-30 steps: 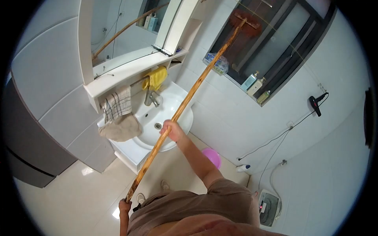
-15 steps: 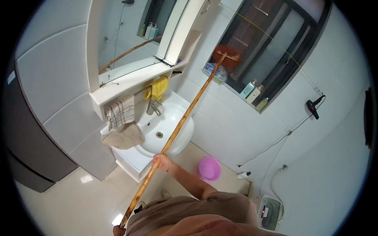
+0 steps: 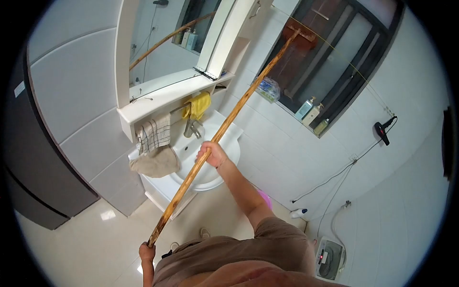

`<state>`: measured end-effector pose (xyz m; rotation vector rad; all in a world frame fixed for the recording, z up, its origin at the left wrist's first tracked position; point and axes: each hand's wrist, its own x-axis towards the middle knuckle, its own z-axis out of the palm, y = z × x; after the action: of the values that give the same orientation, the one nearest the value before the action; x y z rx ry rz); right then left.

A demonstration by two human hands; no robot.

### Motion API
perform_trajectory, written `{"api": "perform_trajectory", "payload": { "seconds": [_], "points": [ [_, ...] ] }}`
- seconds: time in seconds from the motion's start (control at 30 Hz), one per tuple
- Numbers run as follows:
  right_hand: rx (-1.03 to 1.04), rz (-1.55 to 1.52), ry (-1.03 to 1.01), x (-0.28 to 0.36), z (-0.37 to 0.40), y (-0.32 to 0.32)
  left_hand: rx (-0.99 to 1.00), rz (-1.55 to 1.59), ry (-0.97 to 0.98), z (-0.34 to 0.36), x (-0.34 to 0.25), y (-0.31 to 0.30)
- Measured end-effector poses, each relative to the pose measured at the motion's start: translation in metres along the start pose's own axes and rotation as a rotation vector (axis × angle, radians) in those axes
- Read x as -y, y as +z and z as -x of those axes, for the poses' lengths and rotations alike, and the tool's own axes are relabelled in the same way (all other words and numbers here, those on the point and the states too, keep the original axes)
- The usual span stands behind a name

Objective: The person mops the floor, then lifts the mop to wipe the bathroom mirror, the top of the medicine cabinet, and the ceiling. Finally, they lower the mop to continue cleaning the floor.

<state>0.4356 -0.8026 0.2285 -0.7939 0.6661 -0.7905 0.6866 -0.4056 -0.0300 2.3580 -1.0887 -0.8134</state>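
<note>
A long wooden pole [image 3: 232,117] slants across the view, from the lower left up to the window. Its lower end sits in my left hand [image 3: 147,250], the fingers closed round it. My right hand [image 3: 213,154] grips the pole further up, above the white washbasin [image 3: 235,152]. At its far end is a wide reddish-orange piece [image 3: 306,42], which overlaps the dark window frame. What kind of head this is, I cannot tell.
Bottles [image 3: 311,113] and a plastic-wrapped pack [image 3: 267,90] stand on the window sill. A mirror cabinet [image 3: 165,93], a yellow cloth [image 3: 198,104] and a striped towel [image 3: 154,134] are by the basin. A thin line [image 3: 334,50] crosses the window; a hair dryer [image 3: 382,131] hangs on the wall.
Both hands have raised the pole; its far end has moved up and right across the window. My left hand shows more fully. My right arm now covers most of the pink basin.
</note>
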Motion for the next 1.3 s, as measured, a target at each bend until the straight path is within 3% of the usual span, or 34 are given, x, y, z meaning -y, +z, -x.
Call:
{"api": "perform_trajectory", "payload": {
  "seconds": [0.13, 0.23, 0.37, 0.4, 0.5, 0.57, 0.6, 0.67, 0.8, 0.83, 0.87, 0.9, 1.1, 1.23, 1.27, 1.3],
  "points": [
    [-0.065, 0.004, -0.033, 0.020, -0.006, -0.003, 0.027, 0.045, 0.017, -0.008, -0.019, 0.002],
    [-0.011, -0.011, -0.003, -0.001, -0.001, -0.009, 0.025, 0.033, -0.020, 0.002, 0.001, 0.006],
    [0.034, -0.016, 0.124, -0.074, 0.018, -0.008, 0.063, 0.038, -0.092, 0.026, 0.085, 0.009],
    [0.024, -0.027, 0.172, -0.095, 0.027, -0.004, -0.008, -0.018, -0.103, 0.036, 0.119, 0.025],
    [0.030, -0.029, 0.197, -0.149, 0.049, 0.014, 0.019, -0.125, -0.159, 0.058, 0.214, 0.047],
    [0.081, -0.083, 0.217, -0.170, 0.059, 0.026, 0.392, -0.271, -0.253, 0.086, 0.233, 0.025],
    [0.085, -0.086, 0.220, -0.171, 0.059, 0.030, 0.389, -0.272, -0.258, 0.086, 0.236, 0.029],
    [0.037, -0.075, 0.208, -0.171, 0.058, 0.037, 0.216, -0.023, -0.296, 0.083, 0.238, 0.048],
    [-0.108, 0.115, 0.061, -0.122, 0.010, 0.011, 0.344, 0.107, -0.194, 0.040, 0.155, 0.076],
    [-0.180, 0.096, 0.010, -0.103, 0.001, 0.007, 0.445, 0.104, -0.173, 0.034, 0.093, 0.043],
    [-0.254, 0.080, -0.040, -0.084, -0.007, 0.004, 0.420, 0.246, -0.007, 0.021, 0.096, 0.061],
    [-0.257, 0.051, -0.046, -0.067, -0.017, -0.003, 0.486, 0.198, -0.127, 0.034, 0.010, 0.002],
    [-0.247, 0.097, 0.024, -0.025, -0.020, 0.008, 0.536, 0.215, -0.125, -0.003, 0.003, 0.029],
    [-0.171, 0.030, 0.059, -0.084, -0.014, -0.001, 0.477, 0.051, -0.045, 0.015, 0.053, 0.018],
    [-0.153, 0.052, 0.048, -0.087, -0.013, -0.003, 0.499, 0.060, -0.129, 0.017, 0.046, 0.010],
    [-0.139, 0.026, 0.091, -0.109, -0.004, -0.003, 0.477, 0.033, -0.101, 0.031, 0.093, 0.025]
  ]
}}
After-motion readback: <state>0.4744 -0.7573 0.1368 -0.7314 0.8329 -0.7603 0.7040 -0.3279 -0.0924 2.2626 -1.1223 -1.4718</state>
